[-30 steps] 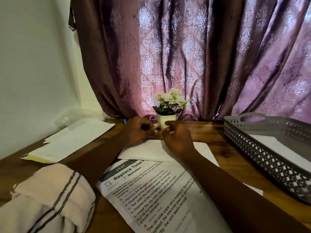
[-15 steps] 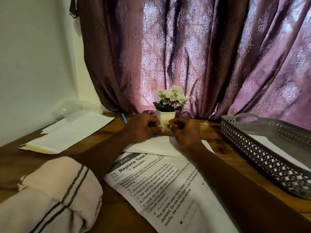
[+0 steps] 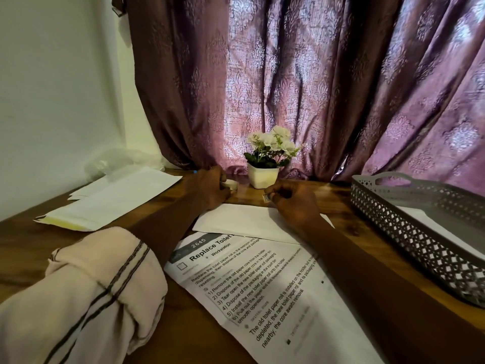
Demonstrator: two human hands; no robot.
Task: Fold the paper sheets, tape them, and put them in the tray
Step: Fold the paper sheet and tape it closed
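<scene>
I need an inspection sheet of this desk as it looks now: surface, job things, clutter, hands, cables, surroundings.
Surface: wooden table, mostly covered with paper.
Job things: folded sheet in front of the hands; tape roll at the left hand, a strip pulled toward the right; grey tray on the right with a white sheet inside; paper stack on the left.
Clutter: printed instruction page nearest the person; flower pot behind the hands; clear plastic by the wall.
Hands: left hand on the tape roll; right hand pinching the tape end.
Cables: nothing seen.
Surroundings: purple curtain behind, white wall on the left.
</scene>
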